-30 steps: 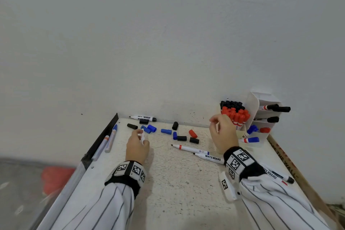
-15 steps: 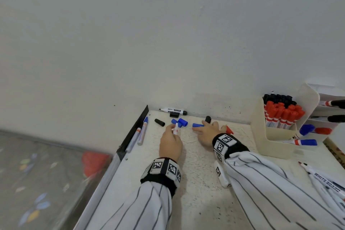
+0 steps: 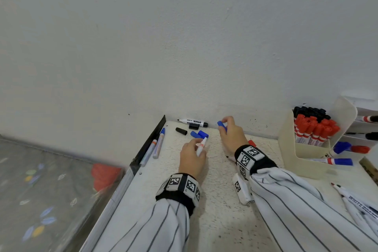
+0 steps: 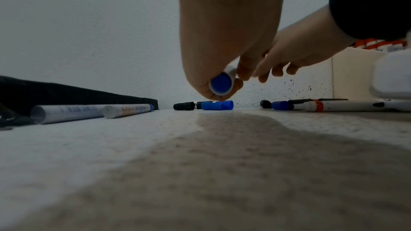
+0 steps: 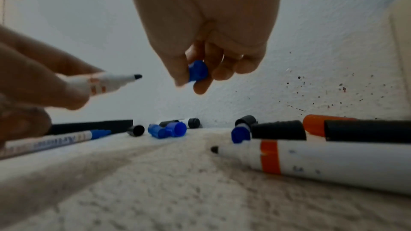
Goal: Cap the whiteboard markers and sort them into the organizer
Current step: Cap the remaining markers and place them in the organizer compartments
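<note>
- Head view: an uncapped marker (image 3: 201,146) is gripped in the left hand (image 3: 191,157), tip aimed at the wall; a blue cap (image 3: 222,126) is pinched by the right hand (image 3: 232,137) above the bench (image 3: 214,221). The organizer (image 3: 302,153) is seen at right, well apart from both.
- Left wrist view: fingers (image 4: 239,82) are curled round the marker barrel, blue end plug showing.
- Right wrist view: the cap is held between thumb and fingers (image 5: 201,85), just beside the marker tip, not touching.
</note>
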Action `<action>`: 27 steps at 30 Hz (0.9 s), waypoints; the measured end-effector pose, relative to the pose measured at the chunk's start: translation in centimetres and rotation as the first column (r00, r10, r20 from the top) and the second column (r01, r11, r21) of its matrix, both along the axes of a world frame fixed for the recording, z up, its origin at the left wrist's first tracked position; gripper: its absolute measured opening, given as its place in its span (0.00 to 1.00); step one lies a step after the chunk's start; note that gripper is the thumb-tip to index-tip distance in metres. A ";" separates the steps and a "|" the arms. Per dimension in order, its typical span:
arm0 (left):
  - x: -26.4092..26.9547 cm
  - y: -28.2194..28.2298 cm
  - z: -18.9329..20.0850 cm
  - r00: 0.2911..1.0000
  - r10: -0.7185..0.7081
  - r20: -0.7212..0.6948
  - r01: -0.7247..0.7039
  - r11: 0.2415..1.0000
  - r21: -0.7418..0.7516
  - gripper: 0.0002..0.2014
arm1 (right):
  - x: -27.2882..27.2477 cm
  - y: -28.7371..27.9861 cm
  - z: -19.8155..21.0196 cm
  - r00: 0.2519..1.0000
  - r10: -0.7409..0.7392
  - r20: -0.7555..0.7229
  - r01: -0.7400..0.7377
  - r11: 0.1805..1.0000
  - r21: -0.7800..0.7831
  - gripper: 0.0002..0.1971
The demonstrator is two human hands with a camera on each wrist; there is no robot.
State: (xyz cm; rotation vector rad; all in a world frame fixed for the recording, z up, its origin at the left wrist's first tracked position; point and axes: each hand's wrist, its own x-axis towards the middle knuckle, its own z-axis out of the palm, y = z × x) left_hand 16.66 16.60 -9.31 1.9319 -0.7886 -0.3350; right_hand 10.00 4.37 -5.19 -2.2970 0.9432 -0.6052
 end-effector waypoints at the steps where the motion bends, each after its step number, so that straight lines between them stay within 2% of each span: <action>1: -0.1 0.0 0.0 1.000 -0.011 -0.011 0.011 1.000 -0.011 0.18 | -0.2 0.0 0.2 0.999 0.010 0.052 -0.012 0.999 0.034 0.14; 3: -0.2 0.1 0.2 0.999 -0.032 -0.039 0.032 0.999 -0.014 0.17 | -0.7 0.2 0.4 0.993 0.026 0.119 -0.033 0.998 0.051 0.15; 5: -0.2 0.2 0.3 0.999 -0.043 -0.032 0.043 0.999 0.000 0.16 | -1.2 0.4 0.1 0.975 0.020 0.219 -0.029 0.999 0.041 0.11; 8: -0.4 0.2 0.2 0.998 -0.059 -0.019 0.060 0.998 0.025 0.13 | -2.0 1.0 -0.3 0.950 0.001 0.311 -0.044 0.990 0.132 0.08; 11: -0.5 0.2 0.4 0.998 -0.069 0.014 0.068 0.996 0.063 0.12 | -3.0 1.2 -0.8 0.960 0.003 0.281 -0.045 0.989 0.141 0.11; 15: -0.7 0.2 0.4 0.992 -0.118 0.046 0.113 0.989 0.099 0.11 | -3.6 1.2 -1.1 0.968 0.103 0.228 -0.157 0.960 0.233 0.13; 17: -0.8 0.2 0.2 0.987 -0.159 0.030 0.156 0.985 0.075 0.11 | -3.6 1.2 -1.2 0.973 0.125 0.194 -0.176 0.944 0.277 0.10; 20: -0.8 0.2 0.3 0.983 -0.179 -0.028 0.179 0.984 0.015 0.12 | -3.8 1.3 -1.1 0.987 0.079 0.139 -0.111 0.965 0.236 0.01; 23: -0.8 0.2 0.3 0.981 -0.194 -0.001 0.194 0.981 -0.001 0.13 | -3.9 1.1 -1.3 0.995 0.046 0.088 -0.065 0.971 0.228 0.13; 27: -0.7 0.2 0.3 0.975 -0.220 0.027 0.220 0.975 0.016 0.10 | -3.8 1.0 -1.3 0.998 0.048 -0.036 -0.039 0.973 0.229 0.19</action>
